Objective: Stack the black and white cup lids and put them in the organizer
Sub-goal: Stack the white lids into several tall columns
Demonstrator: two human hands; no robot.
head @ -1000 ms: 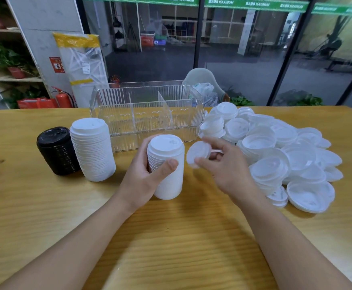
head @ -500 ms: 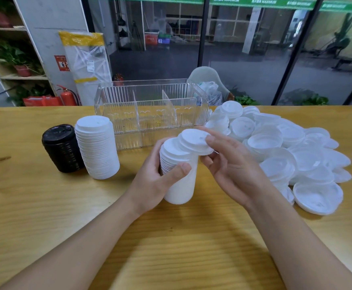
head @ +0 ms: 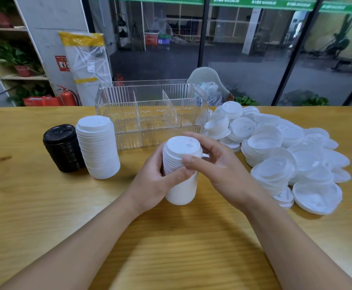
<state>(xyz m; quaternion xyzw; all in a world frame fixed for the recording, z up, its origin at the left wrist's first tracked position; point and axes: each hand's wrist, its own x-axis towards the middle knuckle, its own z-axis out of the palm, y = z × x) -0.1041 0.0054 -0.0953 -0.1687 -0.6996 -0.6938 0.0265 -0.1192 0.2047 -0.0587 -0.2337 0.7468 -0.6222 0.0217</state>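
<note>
A tall stack of white lids [head: 180,172] stands on the wooden table [head: 45,206] in the middle. My left hand [head: 156,181] grips its side, thumb across the front. My right hand [head: 217,164] curls round the stack's top lid, fingers on the far rim and thumb on the near rim. A finished white stack [head: 97,146] and a black lid stack [head: 63,148] stand to the left. Behind them sits the clear organizer [head: 152,114] with upright dividers. A loose heap of white lids [head: 286,155] spreads at the right.
Beyond the table's far edge stand a pale chair [head: 207,79] with a plastic bag, a red fire extinguisher [head: 67,97] and a shelf with plants [head: 14,59]. Bare wood lies in front of my arms.
My right hand brought a single white lid from beside the stack onto its top and now holds it seated there. My left hand kept its grip on the stack.
</note>
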